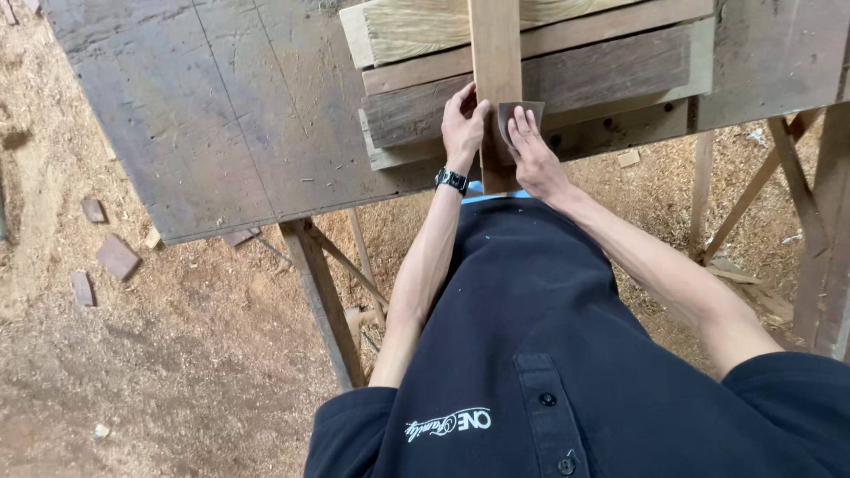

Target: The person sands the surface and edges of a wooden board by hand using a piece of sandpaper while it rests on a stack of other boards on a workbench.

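At top centre, our left hand (462, 124) grips the strip (494, 53) steady; our right hand (531, 152) lies flat, pressing sandpaper (521, 111) on it.

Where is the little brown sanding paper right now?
In the head view, the sanding paper lies under the right hand, pressed against the right edge of the narrow wooden strip, across from the left hand.
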